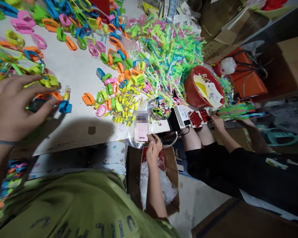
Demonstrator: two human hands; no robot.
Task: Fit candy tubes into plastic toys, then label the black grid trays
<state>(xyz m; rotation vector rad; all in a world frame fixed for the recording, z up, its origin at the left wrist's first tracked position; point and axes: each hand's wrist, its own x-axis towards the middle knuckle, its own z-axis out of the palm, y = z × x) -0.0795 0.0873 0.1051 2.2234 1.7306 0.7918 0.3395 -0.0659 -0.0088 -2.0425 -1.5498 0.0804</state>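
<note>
My left hand (15, 109) lies with spread fingers on a heap of coloured plastic clips (27, 66) at the left of the white table (74, 72); a blue clip (65, 106) sits just past my thumb. My right hand (153, 147) reaches up to the table's near edge. Its curled fingers pinch the near corner of a pink phone (141, 127), which lies on a clear plastic bag. Small yellow and green parts (124, 105) are piled just left of the phone.
Another person in black sits at the right, one hand (217, 122) by red sheets (198, 117). A red bucket (192, 91) holds papers. Neon plastic strips (169, 53) cover the far table. An open cardboard box (171, 172) stands under my right arm.
</note>
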